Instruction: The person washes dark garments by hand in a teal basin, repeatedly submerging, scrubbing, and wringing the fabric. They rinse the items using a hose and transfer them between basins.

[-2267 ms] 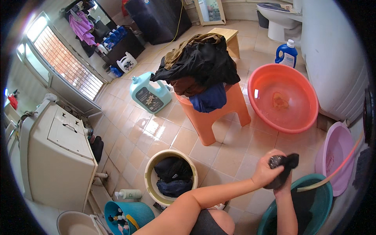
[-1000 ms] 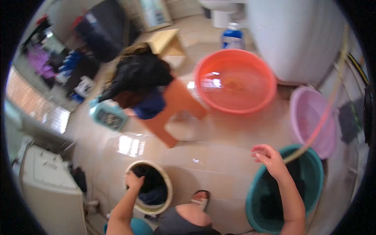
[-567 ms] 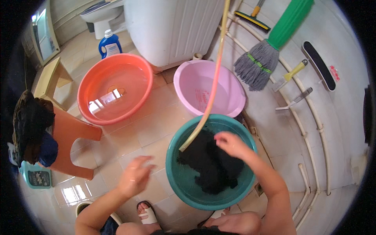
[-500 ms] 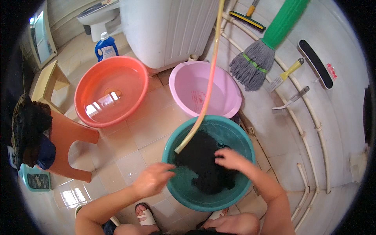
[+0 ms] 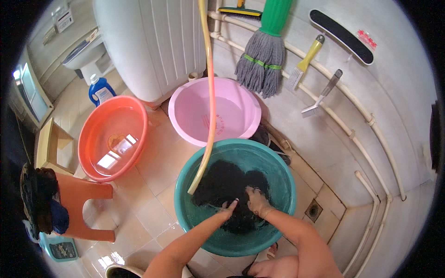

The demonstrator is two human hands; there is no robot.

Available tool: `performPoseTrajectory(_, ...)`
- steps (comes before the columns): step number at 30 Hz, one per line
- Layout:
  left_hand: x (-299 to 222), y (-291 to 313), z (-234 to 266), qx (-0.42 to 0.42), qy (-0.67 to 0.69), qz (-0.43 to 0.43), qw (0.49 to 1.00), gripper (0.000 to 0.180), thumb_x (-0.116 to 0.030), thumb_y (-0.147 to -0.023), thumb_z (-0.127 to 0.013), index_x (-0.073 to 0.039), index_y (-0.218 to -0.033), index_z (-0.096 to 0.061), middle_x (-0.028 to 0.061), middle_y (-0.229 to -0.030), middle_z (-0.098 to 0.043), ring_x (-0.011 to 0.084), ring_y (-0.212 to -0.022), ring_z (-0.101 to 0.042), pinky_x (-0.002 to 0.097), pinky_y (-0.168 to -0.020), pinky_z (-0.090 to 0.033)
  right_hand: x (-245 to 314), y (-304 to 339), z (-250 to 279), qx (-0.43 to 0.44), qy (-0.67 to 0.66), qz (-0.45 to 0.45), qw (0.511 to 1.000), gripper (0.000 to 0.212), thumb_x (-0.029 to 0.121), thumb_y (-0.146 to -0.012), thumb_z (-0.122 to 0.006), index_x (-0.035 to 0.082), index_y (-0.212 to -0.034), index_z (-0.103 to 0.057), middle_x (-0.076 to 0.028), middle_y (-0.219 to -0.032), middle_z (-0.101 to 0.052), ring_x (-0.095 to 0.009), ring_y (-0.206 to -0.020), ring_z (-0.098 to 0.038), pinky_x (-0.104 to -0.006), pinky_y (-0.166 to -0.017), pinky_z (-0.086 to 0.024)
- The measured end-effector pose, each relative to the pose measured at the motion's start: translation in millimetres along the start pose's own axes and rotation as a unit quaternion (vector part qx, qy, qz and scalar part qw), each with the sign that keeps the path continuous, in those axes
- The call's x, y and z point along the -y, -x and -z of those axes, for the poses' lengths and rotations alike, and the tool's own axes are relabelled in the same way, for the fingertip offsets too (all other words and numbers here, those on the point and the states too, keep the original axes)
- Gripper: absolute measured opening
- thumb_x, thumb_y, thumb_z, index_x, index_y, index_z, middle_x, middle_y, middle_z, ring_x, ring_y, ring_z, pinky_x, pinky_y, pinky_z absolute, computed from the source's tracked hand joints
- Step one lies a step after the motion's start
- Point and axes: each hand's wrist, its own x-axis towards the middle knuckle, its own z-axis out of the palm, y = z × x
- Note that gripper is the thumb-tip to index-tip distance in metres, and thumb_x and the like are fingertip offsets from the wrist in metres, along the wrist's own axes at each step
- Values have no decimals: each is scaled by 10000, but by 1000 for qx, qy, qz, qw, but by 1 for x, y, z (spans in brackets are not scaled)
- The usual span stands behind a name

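Observation:
A soaked black cloth [image 5: 227, 178] lies bunched in the water of a teal basin [image 5: 180, 199] in front of me. My left hand [image 5: 227, 211] dips into the water at the cloth's near side, its fingers closed on a fold and partly hidden. Just to its right, my right hand [image 5: 257, 202] is sunk to the wrist, with bent fingers gripping the wet fabric. The open end of a yellowish hose [image 5: 207, 157] hangs over the basin's left part, above the cloth.
A pink basin [image 5: 178, 123] stands behind the teal one, an orange basin [image 5: 144, 116] with water to the left. An orange stool [image 5: 76, 190] bears dark clothes. A mop [image 5: 262, 62], brushes [image 5: 306, 60] and pipes [image 5: 359, 139] line the right wall. A floor drain [image 5: 314, 210] lies at right.
Both hands have come down from above the basin into the water and onto the black cloth, moving closer together. The view has shifted, so the surroundings sit further left.

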Motion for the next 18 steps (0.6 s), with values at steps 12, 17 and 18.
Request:
performPoseTrajectory(12, -61, 45, 7, 114, 555, -60, 822, 726, -692, -732, -469, -85, -1116, -569, 119, -1061, -594, 276, -948, -572, 420, -862, -430, 135, 71, 97, -144, -409, 209, 877, 248, 125, -743, -653, 32, -958, -568, -104, -921, -567, -246, -903, -567, -330, -791, -444)
performPoseTrajectory(17, -59, 37, 4, 69, 558, -119, 818, 599, -583, -784, -507, -54, -1053, -587, 115, -978, -605, 241, -880, -574, 377, -800, -448, 132, 52, 106, -296, -217, 330, 870, 268, 219, -808, -619, 65, -631, -491, -95, -630, -491, -288, -530, -529, -381, -478, -437)
performPoseTrajectory(18, -58, 34, 6, 49, 550, -135, 823, 574, -561, -794, -514, -48, -1040, -590, 114, -961, -608, 234, -866, -575, 368, -788, -452, 128, 42, 105, -294, -205, 308, 882, 268, 213, -813, -612, 62, -628, -489, -101, -623, -494, -294, -532, -533, -387, -476, -438)
